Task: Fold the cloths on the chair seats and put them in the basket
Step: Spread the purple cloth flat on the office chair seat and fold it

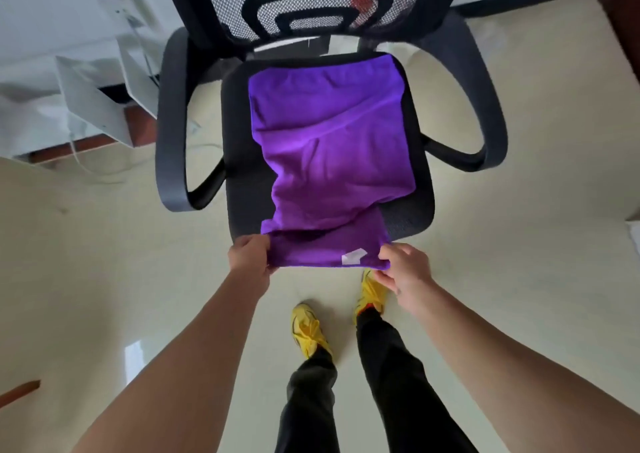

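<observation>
On the chair seat [242, 161], my left hand [250, 255] and right hand [401, 269] pinch the purple cloth [329, 133]'s near corners; folding barely begun, no basket visible.

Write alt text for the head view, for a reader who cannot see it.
The left hand and right hand each pinch a near corner of a purple cloth spread on a black office chair, seen from above. Yellow shoes show below.

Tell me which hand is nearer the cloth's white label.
Right. The right hand pinches the purple cloth just beside the white label; the left hand grips the opposite corner.
</observation>
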